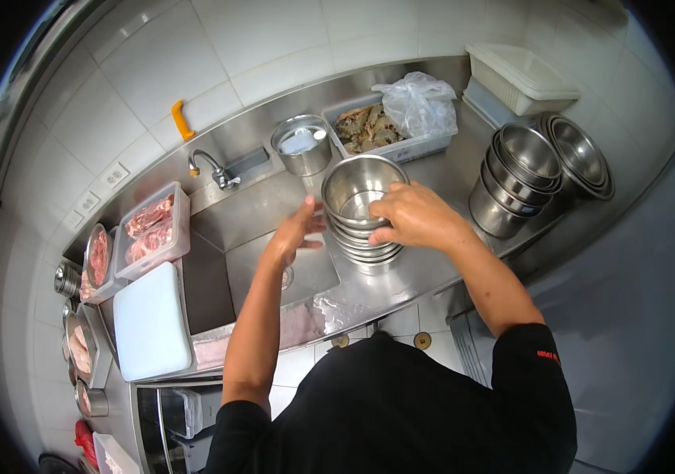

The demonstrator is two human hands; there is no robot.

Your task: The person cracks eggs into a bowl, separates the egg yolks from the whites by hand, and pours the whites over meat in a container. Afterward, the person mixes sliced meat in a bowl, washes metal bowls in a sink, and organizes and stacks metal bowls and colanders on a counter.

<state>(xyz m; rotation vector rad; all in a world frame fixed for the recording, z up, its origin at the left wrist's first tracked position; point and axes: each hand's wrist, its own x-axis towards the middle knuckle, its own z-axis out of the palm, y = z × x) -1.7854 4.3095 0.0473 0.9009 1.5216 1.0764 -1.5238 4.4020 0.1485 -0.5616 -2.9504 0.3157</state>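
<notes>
A stack of nested stainless steel containers (367, 252) stands on the metal counter, just right of the sink basin (254, 260). My right hand (417, 214) grips the right rim of the uppermost steel pot (346, 192), fingers inside and thumb outside. At the stack's left side, my left hand (296, 231) has its fingers apart and holds nothing; whether the fingertips touch the metal I cannot tell. The top pot looks empty, its bottom visible.
Behind stand a steel pot (308, 163) and a plastic tub (397, 155) of shrimp with a plastic bag (420, 106). More nested pots (497, 219) sit right. Left are a faucet (219, 172), a tub (180, 243) of meat and a white cutting board (154, 323). A cloth (296, 326) lines the front edge.
</notes>
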